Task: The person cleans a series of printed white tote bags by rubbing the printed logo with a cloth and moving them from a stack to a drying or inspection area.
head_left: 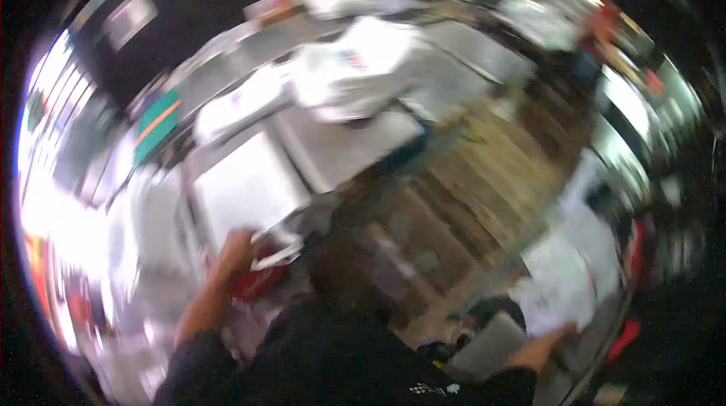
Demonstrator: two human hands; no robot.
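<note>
Motion blurs the whole picture. At the lower left, my left hand looks closed, with a crumpled white strip, perhaps thin plastic, sticking out from its fingers. Beneath that strip is a red thing whose kind I cannot make out. Just beyond the hand lies a flat white panel or lid on the counter. My right hand is out at the lower right, beside a white sheet or bag. Its fingers are smeared, and a grip cannot be made out.
White plastic bags sit on grey metal lids along the counter. A green thing with an orange stripe stands at the left. Brown floor boards run between the counter and the right side. A person is at the far right.
</note>
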